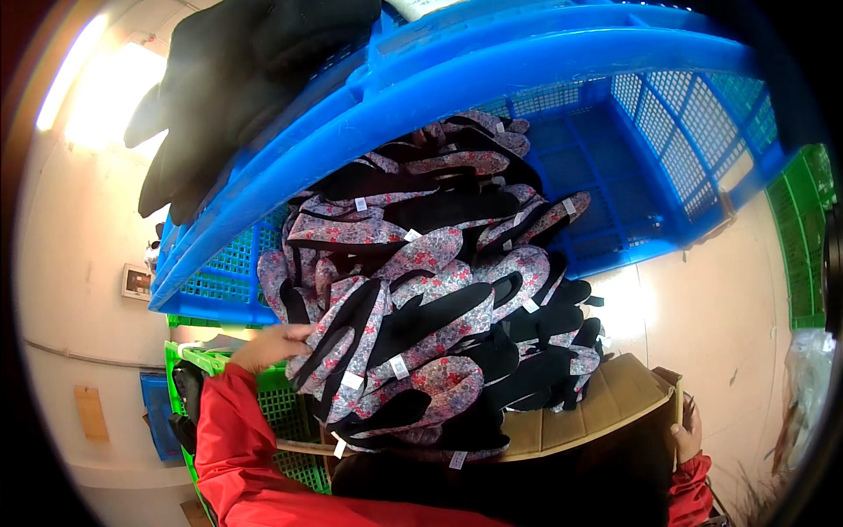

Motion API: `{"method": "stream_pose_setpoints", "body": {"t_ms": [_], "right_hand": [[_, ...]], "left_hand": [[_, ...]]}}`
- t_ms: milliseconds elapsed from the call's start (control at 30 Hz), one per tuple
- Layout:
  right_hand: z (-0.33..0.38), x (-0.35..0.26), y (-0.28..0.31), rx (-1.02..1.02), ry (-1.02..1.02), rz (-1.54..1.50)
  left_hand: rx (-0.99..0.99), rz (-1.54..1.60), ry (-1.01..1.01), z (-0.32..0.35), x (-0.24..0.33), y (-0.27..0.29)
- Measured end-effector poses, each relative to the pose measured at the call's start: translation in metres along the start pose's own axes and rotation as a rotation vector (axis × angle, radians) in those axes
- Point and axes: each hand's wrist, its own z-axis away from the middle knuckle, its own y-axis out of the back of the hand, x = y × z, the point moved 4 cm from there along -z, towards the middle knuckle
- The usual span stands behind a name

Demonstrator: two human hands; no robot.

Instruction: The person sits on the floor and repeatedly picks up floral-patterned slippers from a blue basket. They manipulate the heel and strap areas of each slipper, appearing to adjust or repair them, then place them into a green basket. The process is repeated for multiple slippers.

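Observation:
A big heap of glove-like fabric pieces [430,329], floral print with black parts and small white tags, spills from a blue plastic crate [606,167] down toward a cardboard box [597,408]. At the heap's left edge, my left hand [274,345] is closed on a floral glove [338,347]; some fingertips are hidden by the fabric. My right hand [688,437] grips the box's right side, thumb on the near side and the other fingers partly hidden. The box's inside is dark.
Black gloves [237,97] hang over the crate's upper left rim. A green crate [294,404] stands below at the left, another green crate [799,237] at the far right. A clear plastic bag [803,395] hangs near the right edge. Pale wall and bright lights show at left.

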Motion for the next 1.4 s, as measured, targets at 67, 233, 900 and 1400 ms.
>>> {"method": "stream_pose_setpoints", "body": {"t_ms": [67,233,900,1400], "right_hand": [[0.002,0.002,0.002,0.007,0.001,0.038],[-0.001,-0.002,-0.002,-0.004,0.001,0.035],[0.006,-0.001,0.003,0.039,-0.056,0.140],[0.006,-0.005,-0.003,0.067,-0.081,0.083]], "left_hand": [[0.062,-0.783,0.046,-0.020,0.037,0.019],[0.967,-1.099,-0.678,-0.095,0.138,0.043],[1.049,-1.664,-0.201,-0.328,0.182,0.076],[0.841,-1.407,0.106,-0.324,0.177,0.094]]}}
